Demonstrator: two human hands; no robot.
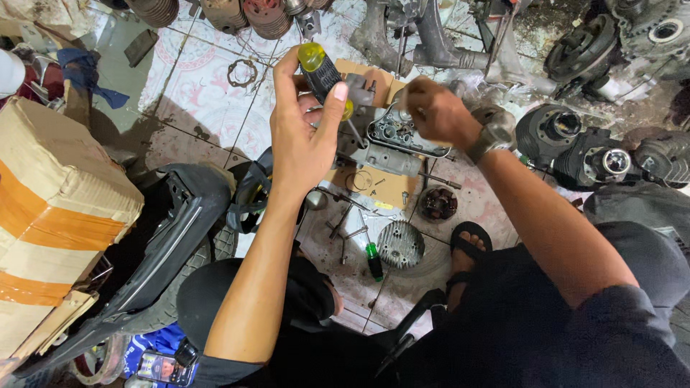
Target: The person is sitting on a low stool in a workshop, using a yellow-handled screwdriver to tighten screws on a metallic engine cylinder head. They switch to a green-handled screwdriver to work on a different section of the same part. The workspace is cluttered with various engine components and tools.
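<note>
Screwdriver (pixel 321 70) with a yellow and black handle sits tight in the left hand (pixel 305 129), tip down at the grey engine part (pixel 392 140) on the floor. Right hand (pixel 435 111) curls closed on that part's top edge. Next, the tip needs lining up with a screw, I think.

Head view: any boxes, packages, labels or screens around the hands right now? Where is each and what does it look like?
Cardboard box: left edge, large, brown with orange tape bands.
Flattened cardboard sheet: on the tiled floor under the engine part, tan.
Small colourful packet: bottom left, blue and mixed colours, too small to tell more.
No screens visible.
</note>
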